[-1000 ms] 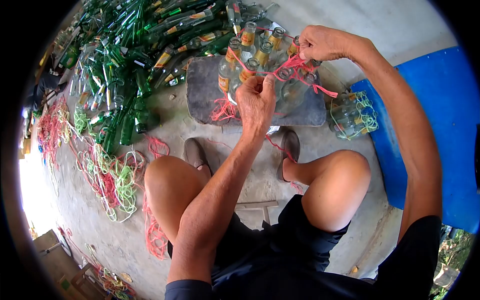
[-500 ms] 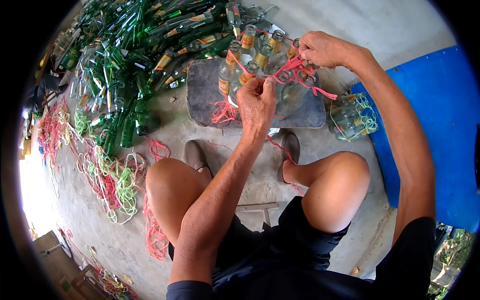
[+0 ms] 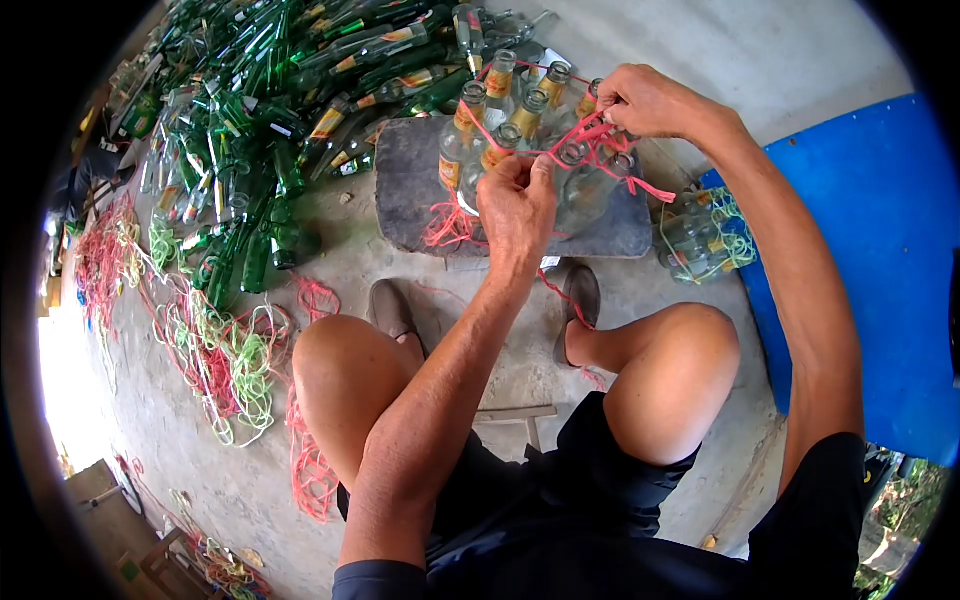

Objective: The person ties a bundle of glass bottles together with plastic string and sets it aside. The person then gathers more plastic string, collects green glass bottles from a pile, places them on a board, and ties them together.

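Several clear glass bottles (image 3: pixel 467 122) with orange and yellow neck labels stand bunched upright on a dark board (image 3: pixel 405 190). Pink string (image 3: pixel 600 143) runs around their necks and gathers in a loose tangle at the right side. My left hand (image 3: pixel 517 200) is closed at the near side of the bunch, thumb and fingers pinching the string. At the far right of the bunch my right hand (image 3: pixel 645 103) pinches the tangled part of the same string. Another pink clump (image 3: pixel 450 225) lies on the board by the bottle bases.
Green bottles (image 3: pixel 270 130) lie heaped at the upper left. Pink and green string (image 3: pixel 225 360) litters the floor at left. Clear bottles (image 3: pixel 695 240) wrapped in green string lie right of the board, beside a blue panel (image 3: pixel 860 270).
My right hand has shifted very slightly, with the tangled string still in its fingers. The left hand keeps its pinch and has barely moved.
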Motion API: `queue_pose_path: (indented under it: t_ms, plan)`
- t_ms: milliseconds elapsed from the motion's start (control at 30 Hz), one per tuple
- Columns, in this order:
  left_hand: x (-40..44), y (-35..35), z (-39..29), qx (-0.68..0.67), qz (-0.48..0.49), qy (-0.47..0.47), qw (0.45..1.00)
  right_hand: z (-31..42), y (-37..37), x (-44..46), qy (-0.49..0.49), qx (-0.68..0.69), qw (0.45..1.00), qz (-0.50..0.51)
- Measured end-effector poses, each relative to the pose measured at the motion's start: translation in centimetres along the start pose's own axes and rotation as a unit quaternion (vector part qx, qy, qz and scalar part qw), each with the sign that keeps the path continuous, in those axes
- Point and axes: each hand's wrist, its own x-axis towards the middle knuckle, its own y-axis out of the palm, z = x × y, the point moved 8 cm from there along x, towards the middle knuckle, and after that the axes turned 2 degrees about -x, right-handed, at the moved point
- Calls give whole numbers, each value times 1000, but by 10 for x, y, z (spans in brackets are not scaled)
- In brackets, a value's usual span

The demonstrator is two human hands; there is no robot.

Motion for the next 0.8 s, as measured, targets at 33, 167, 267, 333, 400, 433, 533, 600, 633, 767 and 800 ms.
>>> queue_pose_path:
  t_ms: [33, 167, 267, 333, 400, 433, 533, 600, 633, 767, 800]
  plan:
    - [0, 0, -1, -3, 0, -4, 1000, 0, 1, 0, 3, 18, 1000, 3]
    - [0, 2, -1, -15, 5, -13, 1000, 2, -3, 5, 14, 45, 999, 26]
    - [0, 3, 1, -34, 5, -28, 999, -4, 0, 8, 41, 57, 997, 43]
    - [0, 3, 3, -37, 6, -27, 999, -3, 2, 9, 60, 58, 995, 52]
    - [1, 4, 3, -41, 7, -21, 999, -1, 3, 10, 74, 46, 994, 60]
    - [1, 3, 3, -43, 5, -15, 999, -3, 4, 12, 75, 49, 994, 55]
    - [0, 1, 0, -30, 7, -26, 999, -3, 1, 8, 58, 54, 996, 30]
    - [0, -2, -3, -22, 4, -24, 999, 5, -2, 0, 9, 51, 999, -1]
    - [0, -3, -2, -20, 2, -16, 1000, 4, 0, 1, 12, 53, 999, -6]
    - [-2, -5, -3, -18, 2, -37, 999, 0, 3, -1, 3, 65, 997, -34]
    - [-2, -6, -2, -16, 1, -35, 999, 2, 2, -1, -7, 69, 997, -41]
